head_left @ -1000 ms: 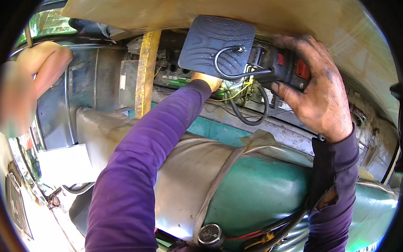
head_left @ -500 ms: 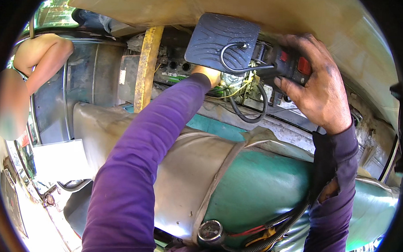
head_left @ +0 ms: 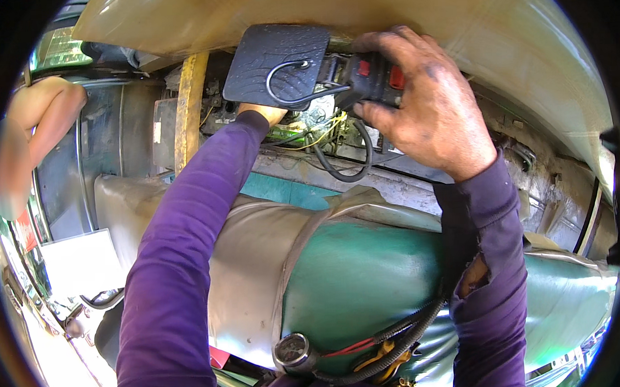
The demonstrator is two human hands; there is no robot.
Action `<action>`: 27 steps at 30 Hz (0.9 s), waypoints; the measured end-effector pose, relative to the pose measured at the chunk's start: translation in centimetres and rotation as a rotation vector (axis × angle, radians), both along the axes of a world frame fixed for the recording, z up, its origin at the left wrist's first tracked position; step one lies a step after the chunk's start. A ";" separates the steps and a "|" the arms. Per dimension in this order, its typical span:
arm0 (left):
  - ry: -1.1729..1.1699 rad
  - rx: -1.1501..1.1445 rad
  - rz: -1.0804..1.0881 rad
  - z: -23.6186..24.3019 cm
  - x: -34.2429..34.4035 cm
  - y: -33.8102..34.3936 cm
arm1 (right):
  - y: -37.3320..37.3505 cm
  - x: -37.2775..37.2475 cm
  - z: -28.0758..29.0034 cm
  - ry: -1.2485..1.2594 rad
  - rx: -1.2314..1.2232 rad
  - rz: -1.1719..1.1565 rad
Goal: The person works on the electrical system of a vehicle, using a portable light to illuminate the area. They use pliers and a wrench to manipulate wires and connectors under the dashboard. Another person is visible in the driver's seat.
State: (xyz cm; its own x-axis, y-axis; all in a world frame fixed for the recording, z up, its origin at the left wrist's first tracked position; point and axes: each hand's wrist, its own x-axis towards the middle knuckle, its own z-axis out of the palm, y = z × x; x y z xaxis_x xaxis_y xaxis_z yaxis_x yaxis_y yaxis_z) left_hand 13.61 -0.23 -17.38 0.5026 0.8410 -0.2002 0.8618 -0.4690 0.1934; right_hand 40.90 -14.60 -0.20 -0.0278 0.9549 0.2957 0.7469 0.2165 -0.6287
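Fingers wrapped round its body, my right hand (head_left: pixel 433 97) holds a black work light (head_left: pixel 371 79) with red buttons. The light's flat ribbed panel (head_left: pixel 271 62), with a bent wire loop across it, reaches leftward over the engine bay. Below the panel there is a bright glow on the parts. My left hand (head_left: pixel 269 113) goes under the panel among wires; only its back near the wrist shows, and its fingers are hidden. A thick black hose (head_left: pixel 343 175) curves just below the light, beside thin yellow wires (head_left: pixel 332 135).
The raised hood (head_left: pixel 304 13) hangs close above my hands. A yellow bar (head_left: pixel 191 105) stands left of them. Grey and green covers (head_left: pixel 368 280) drape over the near edge, where a round gauge (head_left: pixel 293 351) with a ribbed hose lies. Another person's bent arm (head_left: pixel 51 110) is at far left.
The view has shifted, so the scene sits further left. My right hand and the work light have also moved slightly left relative to the yellow bar. My left hand stays under the panel.
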 end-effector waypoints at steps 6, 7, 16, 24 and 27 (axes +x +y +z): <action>0.141 -0.306 -0.162 0.6 0.0 0.2 | 0.0 0.0 -0.3 -0.020 -0.043 0.012; 0.119 -0.338 -0.128 0.9 -0.3 0.2 | 0.0 0.0 -0.3 -0.020 -0.052 0.014; 0.263 -0.256 -0.041 10.9 -3.1 -1.6 | 0.1 -0.2 -0.1 -0.072 -0.019 0.061; -0.483 0.562 0.238 20.4 -12.0 -20.4 | -0.7 -1.0 2.5 -0.074 -0.064 0.159; -0.300 0.601 0.158 18.2 -12.5 -20.5 | -1.8 -2.8 5.3 -0.189 -0.130 0.104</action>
State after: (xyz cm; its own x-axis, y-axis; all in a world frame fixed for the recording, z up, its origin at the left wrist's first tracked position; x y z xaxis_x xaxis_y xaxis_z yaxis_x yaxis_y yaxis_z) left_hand 1.10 -20.69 0.85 0.3254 0.8302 0.4527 0.8786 -0.4424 0.1798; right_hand 38.14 -16.37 5.13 -0.1706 0.9738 0.1506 0.8321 0.2243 -0.5073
